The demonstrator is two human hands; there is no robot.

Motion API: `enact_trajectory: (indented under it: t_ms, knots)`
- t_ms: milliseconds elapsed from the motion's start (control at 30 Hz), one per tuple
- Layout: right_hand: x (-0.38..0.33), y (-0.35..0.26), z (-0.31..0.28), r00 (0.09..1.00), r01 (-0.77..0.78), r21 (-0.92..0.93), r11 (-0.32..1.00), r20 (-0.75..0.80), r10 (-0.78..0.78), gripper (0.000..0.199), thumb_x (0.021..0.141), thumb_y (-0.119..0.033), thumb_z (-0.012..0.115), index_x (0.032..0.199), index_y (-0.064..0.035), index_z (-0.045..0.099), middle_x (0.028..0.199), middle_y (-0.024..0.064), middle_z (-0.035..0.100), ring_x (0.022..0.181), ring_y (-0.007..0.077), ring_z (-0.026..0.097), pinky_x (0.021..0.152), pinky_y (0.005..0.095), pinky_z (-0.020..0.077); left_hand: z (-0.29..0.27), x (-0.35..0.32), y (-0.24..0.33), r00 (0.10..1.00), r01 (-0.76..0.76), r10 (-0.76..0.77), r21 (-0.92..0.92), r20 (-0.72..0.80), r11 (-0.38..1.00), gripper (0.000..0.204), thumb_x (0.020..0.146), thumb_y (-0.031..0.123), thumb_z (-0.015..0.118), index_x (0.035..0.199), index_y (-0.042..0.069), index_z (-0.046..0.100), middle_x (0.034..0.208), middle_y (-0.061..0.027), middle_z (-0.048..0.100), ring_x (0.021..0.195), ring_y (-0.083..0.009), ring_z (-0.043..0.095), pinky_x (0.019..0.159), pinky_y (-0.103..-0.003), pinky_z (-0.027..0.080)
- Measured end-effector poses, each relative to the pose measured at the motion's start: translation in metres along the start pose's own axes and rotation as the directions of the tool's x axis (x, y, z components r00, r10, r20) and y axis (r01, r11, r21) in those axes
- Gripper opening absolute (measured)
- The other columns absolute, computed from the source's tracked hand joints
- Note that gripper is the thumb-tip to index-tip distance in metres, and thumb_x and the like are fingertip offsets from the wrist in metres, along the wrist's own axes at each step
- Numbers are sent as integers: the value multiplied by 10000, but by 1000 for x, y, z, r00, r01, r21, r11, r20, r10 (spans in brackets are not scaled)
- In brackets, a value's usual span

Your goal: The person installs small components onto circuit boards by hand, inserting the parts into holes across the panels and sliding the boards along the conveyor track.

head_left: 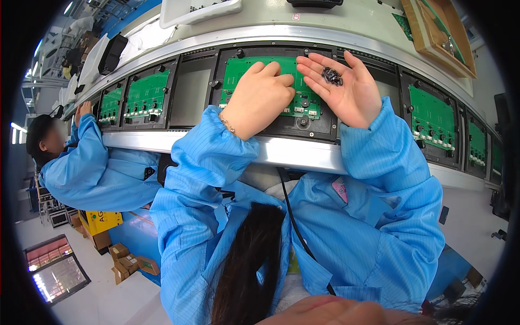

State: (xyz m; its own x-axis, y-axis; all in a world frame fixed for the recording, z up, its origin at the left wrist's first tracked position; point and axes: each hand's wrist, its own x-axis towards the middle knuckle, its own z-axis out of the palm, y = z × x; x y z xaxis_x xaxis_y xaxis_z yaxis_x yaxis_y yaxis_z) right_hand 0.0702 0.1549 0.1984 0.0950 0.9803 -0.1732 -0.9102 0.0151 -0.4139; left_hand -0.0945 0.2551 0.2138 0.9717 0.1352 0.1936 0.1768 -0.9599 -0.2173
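A green circuit board (234, 69) sits in a black frame (216, 64) straight in front of me, with small white connectors and black round parts along its near edge. My left hand (260, 100) is over the middle of this board, palm down, its fingers curled and bent together. Whatever its fingertips pinch is hidden beneath the hand. Palm up, my right hand (349, 95) is at the board's right side, fingers stretched out. A small heap of tiny black electronic components (331, 77) rests on its palm and fingers.
More framed boards stand along the line, one to the left (146, 95) and one to the right (431, 115). A metal rail (303, 154) runs along the near side. Beyond are a white tray (200, 13) and a cardboard box (441, 38). A co-worker (103, 168) sits at the left.
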Motion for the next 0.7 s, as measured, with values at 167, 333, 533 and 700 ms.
enact_trajectory:
  t_ms: [167,333,533,700]
  knots:
    - [0,1,1,1000,2,-1,1000,0,-2,548,933,-305,357,1265,130,320,1330,291,341,1247,347,375,1051,403,326,2,1,-1,999,-26,25,-23,-23,999,105,675,145,580,754,137,649,811,45,563,801,-161,480,752,-271,378]
    - [1,2,3,1000,12,-8,1000,-10,-12,550,934,-307,355,1263,133,322,1326,297,341,1242,347,379,1055,405,322,3,1,-1,999,-34,34,-16,-30,999,108,675,147,580,756,140,651,809,47,562,802,-158,480,751,-266,377]
    - [1,3,5,1000,15,-9,1000,-16,-15,553,935,-309,350,1264,135,320,1319,305,343,1230,341,391,1057,402,322,2,1,-1,999,-39,39,18,-38,999,101,675,151,581,749,141,649,802,46,561,801,-158,479,753,-266,377]
    - [1,4,7,999,25,-38,999,-27,-26,554,935,-312,347,1264,134,323,1313,310,347,1221,335,401,1056,396,325,2,1,-1,999,-33,34,15,-31,999,90,677,152,582,740,141,645,796,41,559,800,-159,478,757,-270,378]
